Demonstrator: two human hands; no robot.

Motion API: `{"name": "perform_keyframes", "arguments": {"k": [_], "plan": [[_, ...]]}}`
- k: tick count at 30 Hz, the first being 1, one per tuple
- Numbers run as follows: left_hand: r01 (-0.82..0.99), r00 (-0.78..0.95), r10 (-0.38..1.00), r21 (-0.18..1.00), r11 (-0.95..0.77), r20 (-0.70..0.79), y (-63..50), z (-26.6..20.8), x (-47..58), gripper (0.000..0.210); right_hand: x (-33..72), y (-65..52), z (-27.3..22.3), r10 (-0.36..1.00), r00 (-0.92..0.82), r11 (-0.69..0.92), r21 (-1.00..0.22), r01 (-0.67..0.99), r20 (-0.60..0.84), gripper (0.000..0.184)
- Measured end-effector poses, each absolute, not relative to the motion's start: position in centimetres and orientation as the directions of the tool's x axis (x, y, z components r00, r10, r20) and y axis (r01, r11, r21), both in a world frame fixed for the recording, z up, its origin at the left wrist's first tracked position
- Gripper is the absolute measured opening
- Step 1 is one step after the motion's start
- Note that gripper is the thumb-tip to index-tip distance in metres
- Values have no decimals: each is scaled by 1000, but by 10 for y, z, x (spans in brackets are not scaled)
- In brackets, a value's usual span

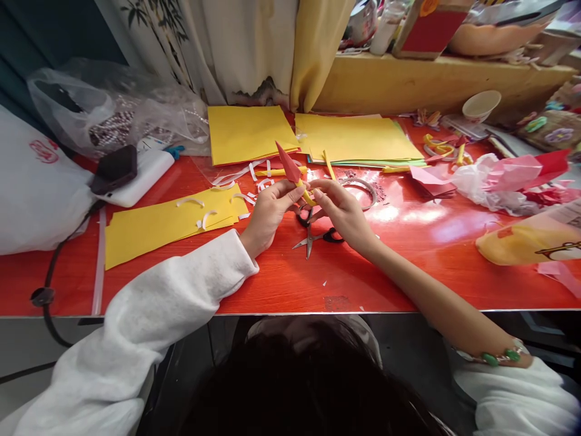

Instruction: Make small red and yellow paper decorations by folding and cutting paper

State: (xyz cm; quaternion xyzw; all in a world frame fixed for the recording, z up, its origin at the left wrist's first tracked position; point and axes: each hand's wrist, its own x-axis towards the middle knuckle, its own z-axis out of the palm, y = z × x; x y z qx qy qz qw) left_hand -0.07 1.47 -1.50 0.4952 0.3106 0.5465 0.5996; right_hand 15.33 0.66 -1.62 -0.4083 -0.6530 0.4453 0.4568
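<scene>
My left hand (267, 215) pinches a red paper cone (288, 165), its sharp tip pointing up and to the left. A yellow paper strip (308, 197) lies at the cone's lower end, between the fingertips of both hands. My right hand (342, 212) is closed on this strip with thumb and forefinger. Another length of yellow paper (329, 165) sticks up behind the right fingers; whether it joins the strip is hidden. Under the hands, scissors (309, 239) with black handles lie spread on the red table (272, 284). Just behind the right hand is a roll of tape (370, 192).
Yellow paper sheets (252, 133) are stacked at the back, another stack (358, 139) beside them. Cut yellow sheets (154, 227) carry white scraps at left. A phone (114, 169), plastic bags (131, 115), pink paper (508, 172) and a drink cup (521, 239) stand around the sides.
</scene>
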Motion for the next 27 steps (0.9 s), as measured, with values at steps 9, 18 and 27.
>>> {"name": "perform_keyframes", "arguments": {"k": [9, 18, 27], "plan": [[-141, 141, 927, 934, -328, 346, 18, -13, -6, 13, 153, 1, -11, 911, -332, 367, -848, 382, 245, 31], [-192, 297, 913, 954, -229, 279, 13, -10, -4, 14, 153, -5, -12, 871, -492, 200, -926, 320, 18, 48], [-252, 158, 935, 929, -273, 318, 19, -4, -10, 15, 148, -10, -5, 863, -414, 470, -763, 445, 290, 36]]}}
